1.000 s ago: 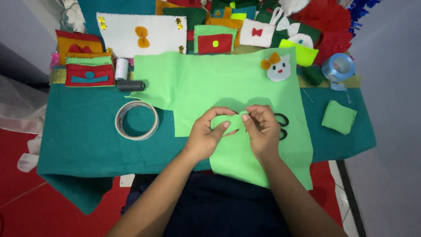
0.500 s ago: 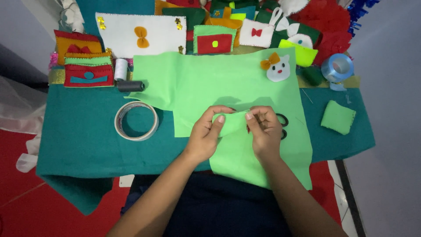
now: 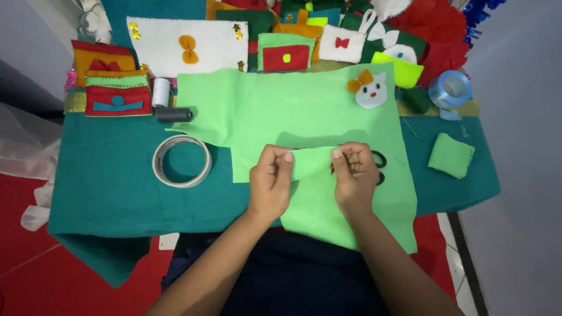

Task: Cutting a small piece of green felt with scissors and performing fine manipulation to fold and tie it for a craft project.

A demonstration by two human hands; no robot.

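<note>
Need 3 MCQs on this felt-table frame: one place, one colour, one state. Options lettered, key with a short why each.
1. Where is the tape ring?
A. To the left of the left hand
B. On the light green felt sheet
C. Beside the blue ribbon roll

2. What colour is the bow on the cat-face piece?
A. Red
B. Orange
C. Blue

3. What are the hands doing with the small green piece?
A. Neither touches it
B. Only the right hand holds it
C. Both pinch it, one at each end

Key: 1 A, the ring lies on the teal cloth left of that hand. 2 B, the bow is orange. 3 C, fingertips of both hands grip its ends.
</note>
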